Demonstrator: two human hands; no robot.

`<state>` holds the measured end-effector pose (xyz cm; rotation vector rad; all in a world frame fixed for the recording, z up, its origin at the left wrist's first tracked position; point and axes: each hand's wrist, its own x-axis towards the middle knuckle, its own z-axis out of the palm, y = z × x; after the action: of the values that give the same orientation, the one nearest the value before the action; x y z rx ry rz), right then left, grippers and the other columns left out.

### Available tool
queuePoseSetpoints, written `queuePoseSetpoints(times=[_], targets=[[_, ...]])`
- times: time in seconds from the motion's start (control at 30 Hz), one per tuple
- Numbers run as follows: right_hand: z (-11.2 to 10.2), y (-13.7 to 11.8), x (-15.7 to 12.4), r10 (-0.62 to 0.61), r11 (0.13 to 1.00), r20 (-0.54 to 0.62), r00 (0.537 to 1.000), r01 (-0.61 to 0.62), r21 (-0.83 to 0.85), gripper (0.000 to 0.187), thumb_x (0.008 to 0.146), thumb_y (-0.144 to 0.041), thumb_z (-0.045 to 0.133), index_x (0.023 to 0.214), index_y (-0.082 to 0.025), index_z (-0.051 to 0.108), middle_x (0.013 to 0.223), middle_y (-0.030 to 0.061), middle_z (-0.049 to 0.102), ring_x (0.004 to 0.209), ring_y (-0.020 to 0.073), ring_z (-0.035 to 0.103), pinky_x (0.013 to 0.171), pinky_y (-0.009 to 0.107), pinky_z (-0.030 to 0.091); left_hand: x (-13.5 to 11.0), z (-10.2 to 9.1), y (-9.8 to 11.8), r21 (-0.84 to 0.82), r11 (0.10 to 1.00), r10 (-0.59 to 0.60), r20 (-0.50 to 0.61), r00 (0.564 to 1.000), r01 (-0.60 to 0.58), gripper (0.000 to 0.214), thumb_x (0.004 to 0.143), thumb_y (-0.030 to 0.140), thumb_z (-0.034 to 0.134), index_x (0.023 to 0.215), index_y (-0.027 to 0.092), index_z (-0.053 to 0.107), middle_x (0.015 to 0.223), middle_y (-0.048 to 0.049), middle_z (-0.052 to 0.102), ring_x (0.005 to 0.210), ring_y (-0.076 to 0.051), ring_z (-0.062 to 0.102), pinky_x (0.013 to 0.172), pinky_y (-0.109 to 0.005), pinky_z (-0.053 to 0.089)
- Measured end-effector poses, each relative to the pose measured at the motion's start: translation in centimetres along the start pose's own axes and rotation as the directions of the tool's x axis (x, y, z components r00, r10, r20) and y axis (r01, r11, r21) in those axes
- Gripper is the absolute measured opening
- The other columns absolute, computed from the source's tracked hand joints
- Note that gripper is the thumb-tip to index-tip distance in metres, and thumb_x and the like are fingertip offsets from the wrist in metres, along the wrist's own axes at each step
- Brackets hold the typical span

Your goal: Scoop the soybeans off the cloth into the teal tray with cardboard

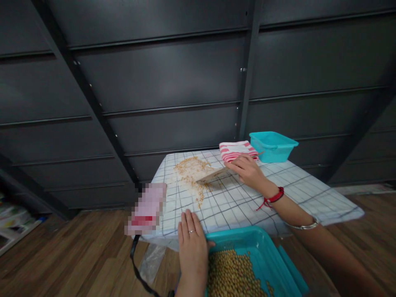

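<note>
My right hand point(246, 171) pinches a flat brown piece that looks like cardboard point(216, 175), held slanted over the table. The card's far lower edge meets a scatter of yellow beans point(199, 196) and fine pale grains point(193, 169), too small to name. My left hand point(192, 243) lies flat on the cloth at the table's near edge, fingers stretched, holding nothing. Its thumb is close to the rim of a teal tray point(261, 237); I cannot tell whether they touch. Many yellowish beans point(232, 272) lie in this tray, which the frame's lower edge cuts off.
A checked white cloth point(309, 194) covers the table. At its back right stand a folded pink-and-white striped towel point(236, 150) and a turquoise basin point(274, 144). A blurred pinkish item point(148, 206) lies at the left edge. Dark panels point(173, 78) rise behind.
</note>
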<state>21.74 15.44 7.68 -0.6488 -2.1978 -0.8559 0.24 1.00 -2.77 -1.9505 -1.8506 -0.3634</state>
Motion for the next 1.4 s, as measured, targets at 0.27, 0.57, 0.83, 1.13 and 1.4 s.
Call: queuePoseSetpoints(times=[0.27, 0.57, 0.83, 1.13, 1.4], targets=[[0.0, -0.5, 0.1, -0.033, 0.999, 0.01, 0.999, 0.033, -0.019, 0.045, 0.073, 0.0, 0.035, 0.11, -0.02, 0.053, 0.079, 0.0037, 0.061, 0.076, 0.0181, 0.05, 0.075, 0.035, 0.037, 0.1, -0.1, 0.1, 0.059, 0.998, 0.026, 0.004, 1.0, -0.026, 0.064, 0.067, 0.03, 0.063, 0.121, 0.0, 0.046, 0.129, -0.0265, 0.045, 0.119, -0.035, 0.043, 0.094, -0.048, 0.043], [-0.7, -0.6, -0.1, -0.09, 0.993, -0.119, 0.989, 0.099, 0.067, 0.049, 0.073, 0.0, 0.036, 0.118, -0.02, 0.046, 0.075, 0.002, 0.061, 0.071, 0.0169, 0.049, 0.07, 0.033, 0.035, 0.0, 0.1, 0.0, 0.049, 0.999, 0.012, -0.002, 1.0, -0.012, 0.065, 0.066, 0.034, 0.063, 0.121, 0.004, 0.047, 0.13, -0.0236, 0.046, 0.12, -0.033, 0.043, 0.095, -0.047, 0.042], [-0.7, -0.5, -0.1, -0.085, 0.993, -0.15, 0.985, 0.096, 0.069, 0.052, 0.073, -0.001, 0.035, 0.12, -0.021, 0.045, 0.071, 0.0013, 0.059, 0.069, 0.0166, 0.049, 0.069, 0.034, 0.035, -0.1, 0.4, 0.0, 0.023, 1.0, 0.022, -0.035, 0.999, -0.021, 0.069, 0.065, 0.038, 0.064, 0.12, 0.0, 0.048, 0.128, -0.0266, 0.046, 0.119, -0.035, 0.044, 0.094, -0.047, 0.044], [-1.1, -0.2, -0.4, -0.087, 0.992, -0.199, 0.976, 0.104, 0.078, 0.051, 0.072, -0.003, 0.037, 0.119, -0.02, 0.046, 0.073, 0.0021, 0.059, 0.069, 0.0165, 0.05, 0.069, 0.034, 0.035, -0.2, 0.7, -0.1, 0.013, 1.0, 0.009, -0.04, 0.999, -0.008, 0.065, 0.067, 0.037, 0.061, 0.121, 0.003, 0.047, 0.13, -0.0244, 0.046, 0.12, -0.033, 0.043, 0.095, -0.047, 0.042], [-1.3, -0.2, -0.4, -0.091, 0.989, -0.179, 0.98, 0.11, 0.095, 0.049, 0.071, -0.002, 0.036, 0.115, -0.02, 0.048, 0.072, 0.0016, 0.059, 0.068, 0.0158, 0.05, 0.07, 0.034, 0.036, 0.1, 0.2, 0.2, 0.022, 1.0, 0.008, -0.047, 0.999, -0.007, 0.068, 0.062, 0.034, 0.067, 0.118, 0.0, 0.049, 0.127, -0.0262, 0.047, 0.117, -0.035, 0.046, 0.093, -0.047, 0.045]])
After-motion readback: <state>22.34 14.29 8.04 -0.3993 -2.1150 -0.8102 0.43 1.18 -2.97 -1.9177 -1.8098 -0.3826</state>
